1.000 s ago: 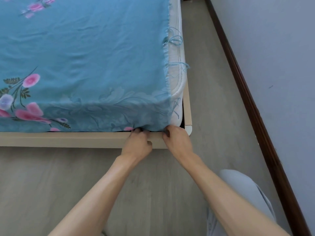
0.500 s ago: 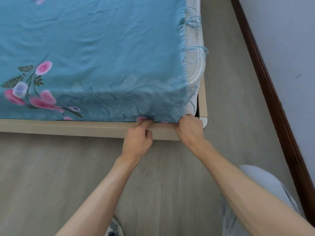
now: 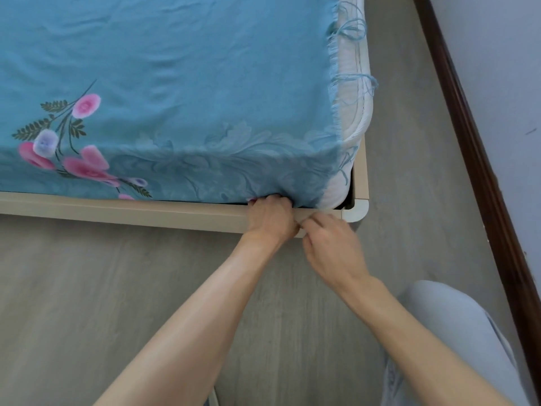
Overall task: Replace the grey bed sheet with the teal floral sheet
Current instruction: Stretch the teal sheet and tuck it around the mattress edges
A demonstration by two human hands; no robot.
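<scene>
From the head camera we look down on the near right corner of a bed, where the teal floral sheet (image 3: 181, 83) lies spread over the top of the mattress (image 3: 355, 112) and hangs down its near side to the beige bed frame (image 3: 123, 210). Our left hand (image 3: 270, 216) sits at the lower hem of the sheet just short of the corner, its fingers curled and pushed in where the cloth meets the frame rail, so that the fingertips are hidden; they seem to grip the hem, though we cannot see the hold itself. Our right hand (image 3: 333, 244) is just beside the left one, lower down and in front of the frame rail, its fingers loosely bent and clear of the sheet, holding nothing that we can see. At the right edge the sheet ends in a frayed border with loose teal threads (image 3: 354, 27), and a strip of white mattress shows bare beside it, down to the corner. Pink and lilac flowers (image 3: 85, 105) are printed on the left part of the sheet. We see 1 grey trouser leg (image 3: 445, 332) at lower right, grey wood-look floor (image 3: 87, 288) under both arms, and a dark brown skirting board (image 3: 480, 171) along the pale wall (image 3: 503, 54).
</scene>
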